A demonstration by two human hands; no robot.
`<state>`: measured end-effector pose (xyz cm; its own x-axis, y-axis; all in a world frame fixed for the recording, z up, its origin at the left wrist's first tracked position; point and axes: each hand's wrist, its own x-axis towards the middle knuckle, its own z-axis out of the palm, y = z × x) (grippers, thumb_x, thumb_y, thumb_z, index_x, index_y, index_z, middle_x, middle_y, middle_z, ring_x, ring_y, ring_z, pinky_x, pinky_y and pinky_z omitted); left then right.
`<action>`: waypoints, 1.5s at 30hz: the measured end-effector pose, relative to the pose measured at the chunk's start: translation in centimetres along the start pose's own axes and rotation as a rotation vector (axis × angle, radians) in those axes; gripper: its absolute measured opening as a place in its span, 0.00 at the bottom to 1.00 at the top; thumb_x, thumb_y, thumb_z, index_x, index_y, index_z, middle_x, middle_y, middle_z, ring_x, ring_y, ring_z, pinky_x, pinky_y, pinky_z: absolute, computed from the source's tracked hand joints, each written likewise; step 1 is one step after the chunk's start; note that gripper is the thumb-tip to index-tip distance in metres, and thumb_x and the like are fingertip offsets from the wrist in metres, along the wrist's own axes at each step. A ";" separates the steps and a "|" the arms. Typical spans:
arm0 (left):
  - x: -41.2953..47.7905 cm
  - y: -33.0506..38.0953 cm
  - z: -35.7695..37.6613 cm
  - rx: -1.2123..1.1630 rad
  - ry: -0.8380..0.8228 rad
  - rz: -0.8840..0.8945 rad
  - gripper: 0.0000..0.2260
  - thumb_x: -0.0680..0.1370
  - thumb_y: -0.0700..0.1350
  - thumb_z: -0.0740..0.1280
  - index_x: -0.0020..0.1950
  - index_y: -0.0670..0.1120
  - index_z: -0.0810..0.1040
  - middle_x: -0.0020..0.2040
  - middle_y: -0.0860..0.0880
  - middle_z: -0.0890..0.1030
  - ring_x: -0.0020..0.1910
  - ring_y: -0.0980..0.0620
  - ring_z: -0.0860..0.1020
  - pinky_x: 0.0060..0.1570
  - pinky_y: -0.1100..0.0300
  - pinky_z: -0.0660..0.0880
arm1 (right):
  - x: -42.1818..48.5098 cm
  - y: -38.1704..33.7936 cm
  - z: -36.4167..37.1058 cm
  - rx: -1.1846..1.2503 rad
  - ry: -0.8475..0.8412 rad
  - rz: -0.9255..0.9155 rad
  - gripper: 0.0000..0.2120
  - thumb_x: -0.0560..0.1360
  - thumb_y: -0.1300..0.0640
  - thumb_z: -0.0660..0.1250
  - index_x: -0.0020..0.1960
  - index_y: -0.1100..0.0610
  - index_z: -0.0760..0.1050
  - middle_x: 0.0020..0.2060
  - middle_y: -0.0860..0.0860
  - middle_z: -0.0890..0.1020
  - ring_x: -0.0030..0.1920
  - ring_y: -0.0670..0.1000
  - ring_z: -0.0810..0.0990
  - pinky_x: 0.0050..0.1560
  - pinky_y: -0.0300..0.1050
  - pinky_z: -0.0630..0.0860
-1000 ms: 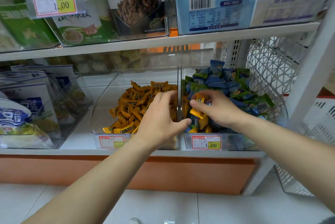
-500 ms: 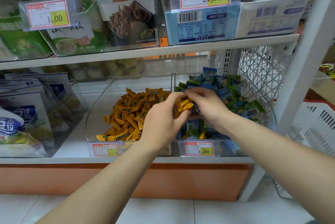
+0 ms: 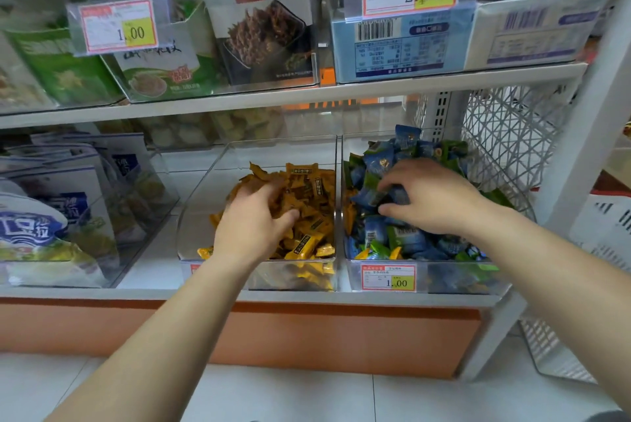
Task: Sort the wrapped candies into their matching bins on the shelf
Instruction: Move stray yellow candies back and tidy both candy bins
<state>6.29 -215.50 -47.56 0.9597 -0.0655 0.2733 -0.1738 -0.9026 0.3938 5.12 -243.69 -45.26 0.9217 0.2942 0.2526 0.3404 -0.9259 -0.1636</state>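
Candies in orange wrappers [image 3: 307, 203] lie in the left clear plastic bin [image 3: 205, 196] on the white lower shelf [image 3: 102, 292], under the loosely spread left hand [image 3: 254, 227], while the right hand [image 3: 433, 198] curls its fingers into blue-and-green wrapped candies [image 3: 392, 155] in the adjoining right bin [image 3: 444, 280], its grip not discernible.

Left bin [image 3: 194, 227]: orange candies [image 3: 307, 203], black labels. Right of it: blue and green candies [image 3: 409, 240], few yellow among. Tag [image 3: 389, 277] white, red border, yellow patch. Panel [image 3: 307, 329] below orange.
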 end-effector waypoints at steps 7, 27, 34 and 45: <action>-2.2 3.6 1.3 -0.155 -0.118 0.277 0.22 0.74 0.58 0.71 0.67 0.60 0.72 0.60 0.58 0.78 0.56 0.59 0.77 0.56 0.58 0.77 | -1.6 -1.2 -0.1 0.176 -0.304 -0.063 0.11 0.77 0.57 0.69 0.54 0.43 0.82 0.49 0.38 0.84 0.46 0.36 0.79 0.51 0.35 0.76; -2.7 6.9 0.7 -0.598 0.030 0.324 0.07 0.78 0.47 0.72 0.56 0.54 0.80 0.46 0.59 0.84 0.48 0.62 0.81 0.46 0.69 0.76 | -1.3 -3.5 0.0 1.152 0.162 0.170 0.04 0.78 0.62 0.68 0.48 0.54 0.79 0.39 0.53 0.86 0.39 0.53 0.86 0.37 0.44 0.81; -2.1 3.0 -0.1 -0.513 0.048 0.150 0.06 0.78 0.49 0.71 0.54 0.58 0.78 0.44 0.60 0.82 0.46 0.67 0.79 0.44 0.72 0.75 | -1.1 -3.1 3.7 0.312 -0.441 -0.091 0.14 0.81 0.59 0.59 0.63 0.50 0.78 0.59 0.44 0.81 0.57 0.42 0.78 0.56 0.37 0.73; -2.3 2.6 0.1 -0.523 -0.051 0.128 0.08 0.78 0.50 0.71 0.57 0.54 0.81 0.46 0.59 0.83 0.46 0.64 0.80 0.44 0.71 0.75 | 0.3 -3.1 3.7 0.230 -0.489 -0.032 0.03 0.76 0.58 0.70 0.45 0.53 0.83 0.40 0.46 0.84 0.42 0.45 0.81 0.42 0.40 0.78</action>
<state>3.67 -217.71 -47.23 0.9307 -0.1936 0.3104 -0.3648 -0.5548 0.7477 5.05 -239.84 -48.16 0.8707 0.4478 -0.2034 0.3506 -0.8551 -0.3819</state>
